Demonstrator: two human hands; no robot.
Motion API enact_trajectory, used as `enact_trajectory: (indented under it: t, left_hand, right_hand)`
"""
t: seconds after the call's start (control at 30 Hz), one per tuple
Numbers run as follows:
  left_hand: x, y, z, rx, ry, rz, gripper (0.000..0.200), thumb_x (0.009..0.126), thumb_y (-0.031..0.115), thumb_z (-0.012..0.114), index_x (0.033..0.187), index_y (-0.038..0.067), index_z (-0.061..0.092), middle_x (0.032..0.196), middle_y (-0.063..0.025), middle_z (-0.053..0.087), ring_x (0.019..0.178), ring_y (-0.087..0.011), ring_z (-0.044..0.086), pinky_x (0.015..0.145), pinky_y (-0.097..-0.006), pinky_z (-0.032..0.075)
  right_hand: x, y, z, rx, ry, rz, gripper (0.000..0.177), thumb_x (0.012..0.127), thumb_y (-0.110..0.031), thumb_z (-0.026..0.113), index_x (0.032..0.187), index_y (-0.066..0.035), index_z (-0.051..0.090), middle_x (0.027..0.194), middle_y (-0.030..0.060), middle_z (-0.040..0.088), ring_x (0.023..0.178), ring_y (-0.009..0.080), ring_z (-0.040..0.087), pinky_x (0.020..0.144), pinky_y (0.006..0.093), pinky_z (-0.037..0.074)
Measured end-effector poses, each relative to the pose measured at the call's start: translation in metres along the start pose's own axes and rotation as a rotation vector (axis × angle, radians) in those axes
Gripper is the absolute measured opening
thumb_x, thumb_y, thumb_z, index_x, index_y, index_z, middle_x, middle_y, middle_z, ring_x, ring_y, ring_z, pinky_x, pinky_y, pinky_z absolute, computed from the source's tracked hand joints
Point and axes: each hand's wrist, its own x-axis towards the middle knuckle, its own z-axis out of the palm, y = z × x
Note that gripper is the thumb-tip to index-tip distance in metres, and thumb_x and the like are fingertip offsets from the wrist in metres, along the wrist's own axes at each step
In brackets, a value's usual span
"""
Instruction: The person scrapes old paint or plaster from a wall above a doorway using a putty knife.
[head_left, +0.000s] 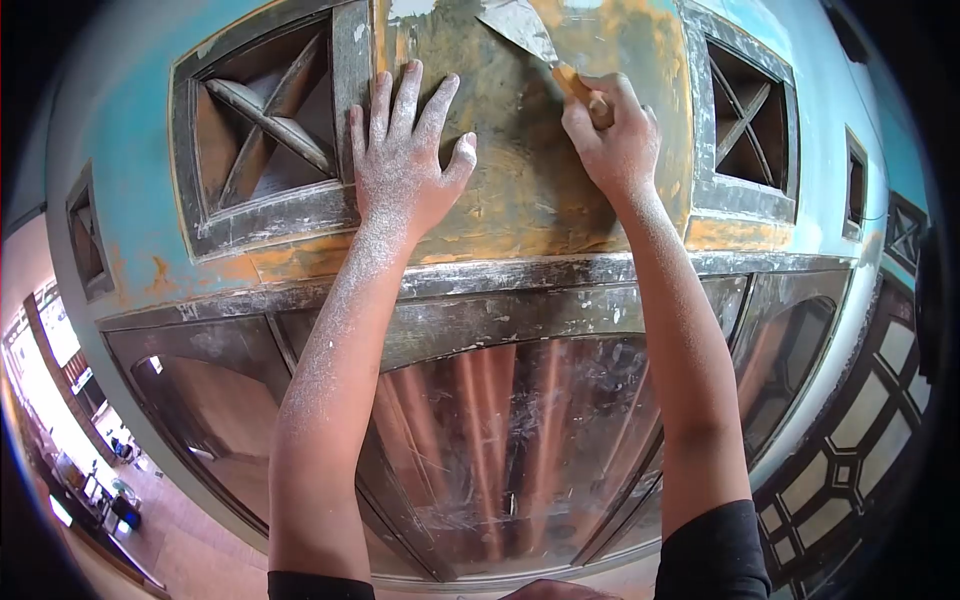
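Observation:
My left hand [408, 155] lies flat with its fingers spread on the worn wall panel [510, 150], and it is coated in pale dust. To its right, my right hand [615, 135] is closed round the wooden handle of a scraper [520, 30]. The metal blade points up and to the left, near the upper part of the panel. Patches of orange, brown and white show on the panel. Whether the blade touches the surface cannot be made out.
Framed vents with crossed bars [265, 125] flank the panel, the right one [742, 115] beside my right hand. A ledge [500, 278] runs below, above glass panes [510, 440] with curtains. Lattice woodwork [845, 470] stands at lower right; floor [190, 540] shows at lower left.

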Motion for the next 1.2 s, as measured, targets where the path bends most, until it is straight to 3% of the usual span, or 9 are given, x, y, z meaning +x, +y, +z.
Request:
enact_trajectory:
  t: [0.17, 0.33, 0.67, 0.87, 0.97, 1.2]
  left_hand:
    - [-0.002, 0.0, 0.001, -0.021, 0.006, -0.013, 0.064, 0.096, 0.042, 0.061, 0.156, 0.028, 0.044, 0.168, -0.0074, 0.029, 0.156, -0.0348, 0.022, 0.124, -0.0611, 0.017]
    - [-0.004, 0.0, 0.001, -0.009, -0.001, -0.017, 0.065, 0.096, 0.043, 0.061, 0.156, 0.028, 0.044, 0.169, -0.0069, 0.028, 0.156, -0.0348, 0.022, 0.124, -0.0608, 0.017]
    - [-0.004, 0.0, 0.0, -0.008, -0.01, -0.02, 0.064, 0.096, 0.043, 0.061, 0.156, 0.028, 0.044, 0.169, -0.0072, 0.028, 0.156, -0.0347, 0.022, 0.124, -0.0617, 0.016]
    - [-0.004, 0.0, 0.0, -0.022, -0.005, -0.024, 0.064, 0.096, 0.043, 0.061, 0.156, 0.029, 0.044, 0.169, -0.007, 0.028, 0.156, -0.0348, 0.022, 0.124, -0.0613, 0.016]
    - [-0.004, 0.0, 0.0, -0.026, 0.001, -0.02, 0.064, 0.096, 0.042, 0.061, 0.156, 0.029, 0.044, 0.169, -0.007, 0.028, 0.156, -0.0349, 0.022, 0.124, -0.061, 0.016]
    - [-0.003, 0.0, -0.001, -0.004, -0.01, -0.025, 0.065, 0.096, 0.042, 0.061, 0.156, 0.029, 0.043, 0.169, -0.0068, 0.028, 0.156, -0.0349, 0.022, 0.124, -0.0614, 0.016]
  right_hand:
    - [-0.001, 0.0, 0.0, 0.032, -0.052, 0.038, 0.031, 0.089, -0.035, 0.075, 0.116, -0.021, 0.069, 0.08, 0.0059, 0.075, 0.074, 0.0283, 0.07, 0.081, 0.0401, 0.048]
    - [-0.002, -0.003, 0.001, 0.01, 0.01, -0.082, 0.031, 0.087, -0.032, 0.075, 0.117, -0.021, 0.069, 0.078, 0.0043, 0.074, 0.075, 0.0257, 0.07, 0.083, 0.0387, 0.045]
    - [-0.008, -0.001, 0.0, 0.033, 0.043, -0.065, 0.034, 0.086, -0.03, 0.076, 0.118, -0.02, 0.068, 0.074, 0.0036, 0.072, 0.07, 0.0253, 0.069, 0.081, 0.0395, 0.044]
    - [-0.009, 0.006, -0.002, 0.074, 0.06, -0.027, 0.029, 0.088, -0.032, 0.077, 0.114, -0.021, 0.071, 0.072, 0.0027, 0.071, 0.069, 0.0259, 0.069, 0.081, 0.0399, 0.046]
    - [0.012, -0.001, 0.0, 0.076, 0.002, 0.07, 0.03, 0.086, -0.033, 0.076, 0.113, -0.021, 0.072, 0.072, 0.0053, 0.072, 0.072, 0.0298, 0.071, 0.074, 0.0403, 0.053]
    - [0.013, 0.006, 0.003, 0.073, 0.062, -0.031, 0.029, 0.087, -0.031, 0.077, 0.115, -0.021, 0.073, 0.075, 0.0066, 0.074, 0.074, 0.0299, 0.073, 0.071, 0.0418, 0.055]
